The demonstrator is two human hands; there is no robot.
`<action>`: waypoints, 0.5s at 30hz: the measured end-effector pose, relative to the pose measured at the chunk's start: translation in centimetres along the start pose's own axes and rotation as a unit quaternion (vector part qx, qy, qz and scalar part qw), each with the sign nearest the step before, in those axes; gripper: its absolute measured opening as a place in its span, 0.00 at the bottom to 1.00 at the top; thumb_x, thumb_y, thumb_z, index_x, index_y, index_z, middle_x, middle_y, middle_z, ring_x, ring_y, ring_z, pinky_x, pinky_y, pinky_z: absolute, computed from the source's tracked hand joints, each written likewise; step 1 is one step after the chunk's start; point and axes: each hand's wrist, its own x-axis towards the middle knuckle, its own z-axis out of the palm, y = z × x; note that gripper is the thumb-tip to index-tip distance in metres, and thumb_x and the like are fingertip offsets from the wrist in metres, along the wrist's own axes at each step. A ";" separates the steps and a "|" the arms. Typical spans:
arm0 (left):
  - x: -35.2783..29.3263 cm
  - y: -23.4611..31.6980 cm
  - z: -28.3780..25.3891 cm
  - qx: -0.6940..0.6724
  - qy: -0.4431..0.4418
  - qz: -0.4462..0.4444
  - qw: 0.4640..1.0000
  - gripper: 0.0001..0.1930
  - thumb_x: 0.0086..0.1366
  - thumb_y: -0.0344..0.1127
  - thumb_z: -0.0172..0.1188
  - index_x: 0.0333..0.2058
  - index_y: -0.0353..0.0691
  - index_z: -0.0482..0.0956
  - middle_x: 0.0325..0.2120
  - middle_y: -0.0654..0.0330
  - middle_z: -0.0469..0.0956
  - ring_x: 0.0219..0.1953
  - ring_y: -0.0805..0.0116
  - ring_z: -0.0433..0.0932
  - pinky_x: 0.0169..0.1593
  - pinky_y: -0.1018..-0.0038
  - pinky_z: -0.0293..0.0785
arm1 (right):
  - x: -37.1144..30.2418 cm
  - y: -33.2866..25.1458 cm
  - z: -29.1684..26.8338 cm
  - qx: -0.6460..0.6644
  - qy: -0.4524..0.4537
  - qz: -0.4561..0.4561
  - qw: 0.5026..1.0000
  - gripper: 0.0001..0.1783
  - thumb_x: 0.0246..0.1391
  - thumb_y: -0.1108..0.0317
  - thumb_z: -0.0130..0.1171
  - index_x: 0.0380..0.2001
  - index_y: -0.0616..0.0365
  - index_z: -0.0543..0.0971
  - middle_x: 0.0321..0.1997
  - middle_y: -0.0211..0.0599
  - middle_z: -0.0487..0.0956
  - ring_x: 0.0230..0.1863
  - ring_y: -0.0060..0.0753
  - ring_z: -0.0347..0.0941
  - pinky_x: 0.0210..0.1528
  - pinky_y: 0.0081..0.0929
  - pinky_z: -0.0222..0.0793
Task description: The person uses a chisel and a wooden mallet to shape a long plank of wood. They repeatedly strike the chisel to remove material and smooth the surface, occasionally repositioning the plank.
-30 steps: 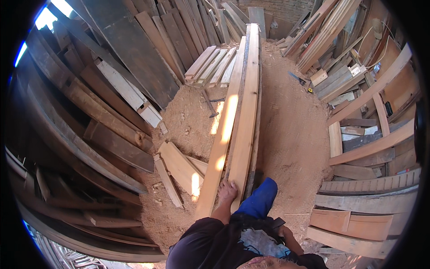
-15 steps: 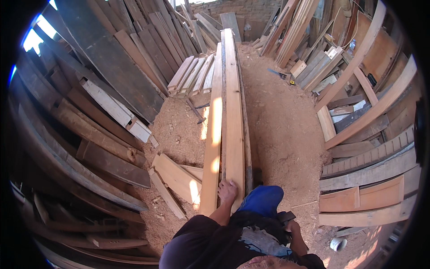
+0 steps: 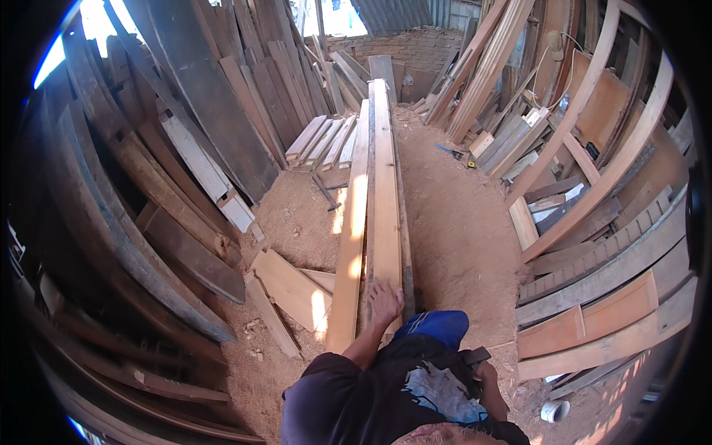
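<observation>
Flat on the near end of a long pale plank (image 3: pixel 386 215) lies my left hand (image 3: pixel 385 302), its fingers stretched out and apart. A second long plank (image 3: pixel 347 259) runs alongside to the left, with a narrow dark gap between the two. My right hand (image 3: pixel 486 372) is at my right side, beside my blue-clad knee. Its fingers are closed around a dark, flat-topped block (image 3: pixel 475 357); its kind cannot be made out. My body and arm partly hide the planks' near ends.
A hammer (image 3: pixel 324 194) lies on the sawdust-covered floor, left of the planks. Short boards (image 3: pixel 293 289) lie nearer. A blue-handled tool (image 3: pixel 449 151) and a yellow tape measure (image 3: pixel 471 165) are on the right. Timber (image 3: pixel 215 96) leans along the walls. A white bucket (image 3: pixel 555 411) stands behind right.
My left hand has moved from the plank's left edge onto its top, and its curled fingers have spread. The view has tilted up. My right hand still grips the dark block.
</observation>
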 end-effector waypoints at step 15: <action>-2.7 3.9 2.0 0.131 -0.456 0.228 0.850 0.19 0.65 0.45 0.52 0.41 0.39 0.86 0.41 0.45 0.83 0.47 0.49 0.82 0.52 0.57 0.78 | -4.0 -0.6 0.1 0.051 0.003 0.070 0.996 0.33 0.40 0.53 0.68 0.52 0.55 0.79 0.54 0.47 0.81 0.56 0.47 0.78 0.57 0.42 0.74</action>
